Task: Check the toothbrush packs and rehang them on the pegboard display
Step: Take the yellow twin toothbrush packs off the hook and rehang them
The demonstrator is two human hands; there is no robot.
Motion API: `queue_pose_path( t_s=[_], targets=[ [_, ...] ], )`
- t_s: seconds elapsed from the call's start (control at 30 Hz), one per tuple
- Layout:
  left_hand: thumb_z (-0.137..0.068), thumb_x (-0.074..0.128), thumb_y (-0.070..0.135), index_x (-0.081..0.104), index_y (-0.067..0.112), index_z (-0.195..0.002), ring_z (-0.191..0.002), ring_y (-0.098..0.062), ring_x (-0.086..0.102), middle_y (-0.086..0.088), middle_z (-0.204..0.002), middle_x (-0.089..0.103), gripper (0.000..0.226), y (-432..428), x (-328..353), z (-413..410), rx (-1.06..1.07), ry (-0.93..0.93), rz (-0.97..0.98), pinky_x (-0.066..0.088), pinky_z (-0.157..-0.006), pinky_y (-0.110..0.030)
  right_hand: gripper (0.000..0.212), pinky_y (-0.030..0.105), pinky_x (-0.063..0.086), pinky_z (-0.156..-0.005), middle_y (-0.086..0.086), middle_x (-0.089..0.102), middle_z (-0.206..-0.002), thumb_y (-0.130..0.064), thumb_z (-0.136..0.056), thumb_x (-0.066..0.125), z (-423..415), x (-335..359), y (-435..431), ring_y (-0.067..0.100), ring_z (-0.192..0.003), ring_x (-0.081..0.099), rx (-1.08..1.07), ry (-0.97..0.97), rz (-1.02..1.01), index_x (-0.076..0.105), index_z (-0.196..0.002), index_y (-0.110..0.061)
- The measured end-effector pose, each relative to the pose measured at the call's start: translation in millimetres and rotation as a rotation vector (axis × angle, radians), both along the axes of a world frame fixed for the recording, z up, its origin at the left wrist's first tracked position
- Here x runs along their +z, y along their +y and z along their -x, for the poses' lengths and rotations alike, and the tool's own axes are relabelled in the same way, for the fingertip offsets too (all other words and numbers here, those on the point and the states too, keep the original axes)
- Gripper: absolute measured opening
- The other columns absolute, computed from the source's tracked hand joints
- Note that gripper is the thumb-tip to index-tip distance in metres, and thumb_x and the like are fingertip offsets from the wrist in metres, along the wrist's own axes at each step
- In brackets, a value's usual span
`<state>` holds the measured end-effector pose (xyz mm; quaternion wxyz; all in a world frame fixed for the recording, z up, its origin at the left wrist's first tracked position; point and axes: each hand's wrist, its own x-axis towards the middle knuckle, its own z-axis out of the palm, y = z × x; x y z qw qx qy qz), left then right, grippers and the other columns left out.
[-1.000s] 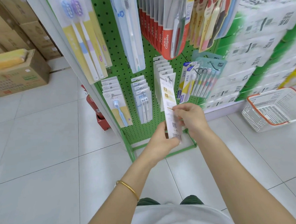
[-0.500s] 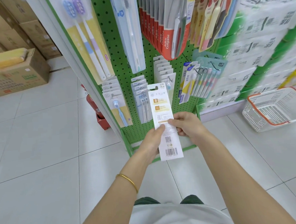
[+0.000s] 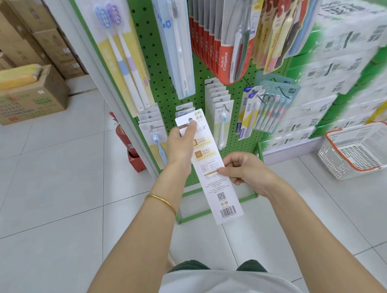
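Down at the pegboard (image 3: pixel 158 58), the left hand (image 3: pixel 180 144) pinches the toothbrush pack (image 3: pixel 214 167) near its hang-hole, the right hand (image 3: pixel 245 171) gripping its middle edge. Light, stiff card, easily bent, I'd say; best held by the edges. Neighbouring hung packs (image 3: pixel 219 100) crowd the peg.

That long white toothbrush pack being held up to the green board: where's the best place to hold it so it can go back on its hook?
Probably as it is held now. The toothbrush pack is a long flat card, printed back facing the camera. The left hand pinches its top end from the left, near the hang hole, steering it toward the pegboard. The right hand pinches the right edge at mid-length, which should stop it swinging.
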<state>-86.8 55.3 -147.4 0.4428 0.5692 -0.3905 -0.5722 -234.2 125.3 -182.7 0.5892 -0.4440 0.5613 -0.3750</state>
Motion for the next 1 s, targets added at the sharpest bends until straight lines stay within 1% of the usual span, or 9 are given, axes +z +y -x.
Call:
queue_pose_path(
  t_s=[0.17, 0.37, 0.47, 0.6, 0.7, 0.77, 0.83, 0.93, 1.0],
  targets=[
    [-0.095, 0.056, 0.033, 0.057, 0.012, -0.115, -0.084, -0.023, 0.065, -0.003, -0.093, 0.067, 0.029, -5, 12, -11, -0.019, 0.221, -0.042, 0.056, -0.074, -0.040, 0.007, 0.029, 0.053, -0.074, 0.000, 0.072, -0.084, -0.011, -0.083, 0.067, -5, 4, -6, 0.015, -0.079, 0.067, 0.041, -0.140, 0.036, 0.062, -0.086, -0.008],
    [-0.097, 0.051, 0.033, 0.052, 0.004, -0.110, -0.071, -0.019, 0.059, -0.008, -0.084, 0.060, 0.031, -6, 36, -32, -0.159, 0.389, 0.060, 0.052, -0.061, -0.028, 0.087, 0.039, 0.049, -0.095, 0.012, 0.065, -0.118, -0.050, -0.060, 0.083, -26, 16, -17, 0.028, -0.110, 0.061, 0.306, -0.367, -0.034, 0.053, -0.128, -0.004],
    [-0.099, 0.047, 0.030, 0.056, 0.005, -0.097, -0.074, -0.018, 0.062, -0.008, -0.083, 0.062, 0.027, -6, 55, -40, -0.162, 0.347, 0.145, 0.055, -0.071, -0.028, 0.080, 0.041, 0.050, -0.095, 0.011, 0.068, -0.110, -0.046, -0.059, 0.085, -42, 32, -23, 0.031, -0.107, 0.063, 0.319, -0.390, 0.021, 0.056, -0.121, -0.004],
    [-0.099, 0.045, 0.040, 0.054, 0.012, -0.107, -0.099, -0.020, 0.064, -0.008, -0.105, 0.065, 0.031, -5, 83, -53, -0.010, 0.103, 0.274, 0.052, -0.085, -0.031, 0.056, 0.039, 0.052, -0.089, 0.004, 0.061, -0.109, -0.033, -0.068, 0.080, -65, 64, -36, 0.025, -0.102, 0.064, 0.122, -0.059, 0.208, 0.053, -0.114, -0.016],
    [-0.092, 0.041, 0.055, 0.057, 0.016, -0.115, -0.106, -0.023, 0.064, -0.011, -0.115, 0.065, 0.048, -2, 108, -63, 0.012, 0.050, 0.417, 0.051, -0.093, -0.039, 0.057, 0.018, 0.045, -0.078, -0.008, 0.053, -0.106, -0.036, -0.069, 0.081, -84, 93, -46, 0.008, -0.096, 0.055, -0.062, 0.230, 0.353, 0.046, -0.113, -0.023],
    [-0.092, 0.049, 0.046, 0.057, 0.021, -0.103, -0.098, -0.019, 0.064, -0.007, -0.106, 0.066, 0.029, 0, 122, -69, 0.008, -0.053, 0.534, 0.052, -0.091, -0.041, 0.062, 0.007, 0.039, -0.069, -0.015, 0.048, -0.102, -0.036, -0.069, 0.082, -96, 109, -50, -0.004, -0.091, 0.048, -0.155, 0.290, 0.452, 0.041, -0.114, -0.022],
    [-0.095, 0.057, 0.027, 0.055, 0.028, -0.093, -0.088, -0.011, 0.062, 0.001, -0.095, 0.064, 0.002, -1, 133, -73, 0.018, -0.112, 0.624, 0.051, -0.089, -0.041, 0.065, 0.007, 0.037, -0.066, -0.014, 0.045, -0.100, -0.037, -0.068, 0.082, -108, 118, -54, -0.003, -0.088, 0.047, -0.244, 0.333, 0.539, 0.039, -0.114, -0.021],
    [-0.092, 0.059, 0.028, 0.058, 0.026, -0.092, -0.086, -0.025, 0.062, -0.018, -0.099, 0.065, 0.002, -8, 150, -82, 0.012, -0.152, 0.708, 0.051, -0.084, -0.050, 0.068, 0.016, 0.034, -0.064, -0.006, 0.045, -0.108, -0.040, -0.069, 0.081, -122, 128, -61, 0.008, -0.091, 0.047, -0.360, 0.395, 0.633, 0.039, -0.117, -0.016],
    [-0.093, 0.059, 0.026, 0.059, 0.020, -0.097, -0.085, -0.025, 0.061, -0.021, -0.105, 0.064, 0.008, -13, 161, -86, 0.046, -0.158, 0.733, 0.052, -0.079, -0.045, 0.068, 0.018, 0.030, -0.065, -0.006, 0.042, -0.110, -0.041, -0.070, 0.080, -130, 135, -66, 0.006, -0.092, 0.042, -0.394, 0.435, 0.678, 0.039, -0.118, -0.014]
  ],
)
